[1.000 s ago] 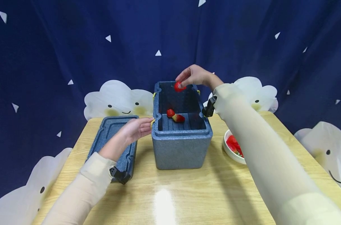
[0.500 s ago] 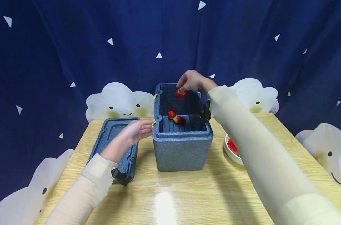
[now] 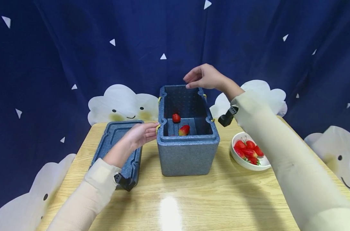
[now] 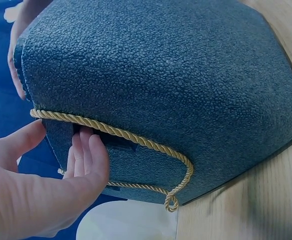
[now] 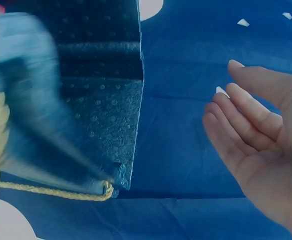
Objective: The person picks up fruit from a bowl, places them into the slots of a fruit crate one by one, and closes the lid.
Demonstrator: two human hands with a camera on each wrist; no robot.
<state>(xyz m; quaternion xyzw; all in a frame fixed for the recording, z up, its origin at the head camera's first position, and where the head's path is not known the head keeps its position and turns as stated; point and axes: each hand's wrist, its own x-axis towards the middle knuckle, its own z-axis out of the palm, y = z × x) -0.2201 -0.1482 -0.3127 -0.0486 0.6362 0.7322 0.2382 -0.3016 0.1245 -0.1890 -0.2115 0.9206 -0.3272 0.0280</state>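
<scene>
In the head view, a deep blue-grey speckled box with yellow rope handles stands uncovered. A red strawberry lies inside it, with another strawberry nearer the front wall; a sliver of red shows beside that. My right hand hovers over the far end of the box, fingers loosely bent and nothing between them. My left hand is at the box's left side, fingers extended. In the left wrist view, its fingers touch the side by a dark recess below the twisted rope, thumb near the rim.
A white bowl of several strawberries stands right of the box, partly behind my right sleeve. The box's lid lies on the wooden table at left, under my left forearm. A dark blue curtain hangs behind.
My right hand has let go of a strawberry inside the box and risen up and to the right. A strawberry inside has shifted forward. More of the bowl shows; my left hand has stayed put.
</scene>
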